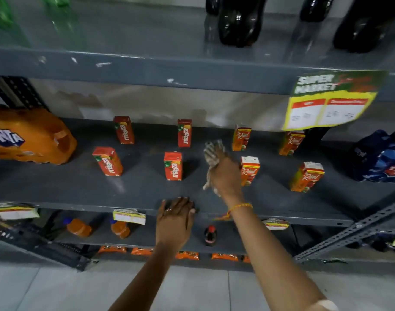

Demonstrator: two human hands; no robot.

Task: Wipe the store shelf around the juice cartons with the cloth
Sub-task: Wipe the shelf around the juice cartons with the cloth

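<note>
Shelf (147, 191): grey, eight cartons standing apart in two rows, four red ones left, four orange ones right.

Risk, judged: the cartons look light and stand free. The right forearm reaches in between the front red carton (173, 166) and the front orange carton (249, 170); a sideways sweep of wrist or trailing cloth end could tip either, likeliest the orange one, which sits just beside the wrist.

Right hand (223, 171): clenched on the cloth (211, 157), arm extended, cloth bunched ahead of the knuckles, mid-shelf, right of the front red carton.

Left hand (176, 217): released, palm down, fingers spread over the shelf's front edge, below the front red carton.
</note>
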